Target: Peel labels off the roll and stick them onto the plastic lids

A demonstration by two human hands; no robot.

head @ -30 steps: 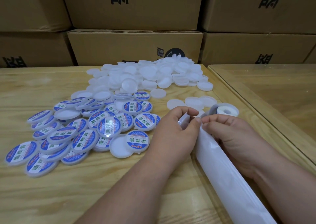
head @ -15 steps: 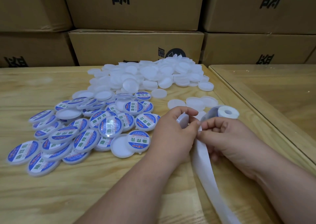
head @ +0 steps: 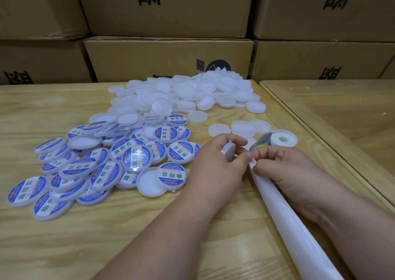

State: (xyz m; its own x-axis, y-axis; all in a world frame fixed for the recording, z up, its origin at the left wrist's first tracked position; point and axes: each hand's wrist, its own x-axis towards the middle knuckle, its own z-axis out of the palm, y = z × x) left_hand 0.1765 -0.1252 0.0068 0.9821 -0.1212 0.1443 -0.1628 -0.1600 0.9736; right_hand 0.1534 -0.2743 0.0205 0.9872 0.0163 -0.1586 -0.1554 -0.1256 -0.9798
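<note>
Head view, looking down over the wooden table point(head: 64, 247): toward its left edge lies the heap of labelled lids point(head: 102, 168), blue-and-white faces mostly up and overlapping, pushed aside there, I would guess, so finished work stays clear of the hands. Further back, near the far edge and against the stacked cardboard boxes point(head: 168, 59), sits the pile of bare white lids point(head: 181, 93), with a few loose ones spilled forward within easy reach.

The left hand point(head: 215, 168) is curled round a single blank lid point(head: 228, 151), held on edge between thumb and fingers, seemingly kept ready at the strip so a label can go straight on. Touching it, the right hand point(head: 284, 168) pinches the white backing strip point(head: 284, 213) at its fold, fingers bent tight; whether a label is already lifting there I cannot tell, the spot is hidden by fingertips. The spent strip trails toward the near edge past the right forearm. Just beyond the right hand, close to the table's right edge, lies the label roll point(head: 282, 139), feeding the strip.
</note>
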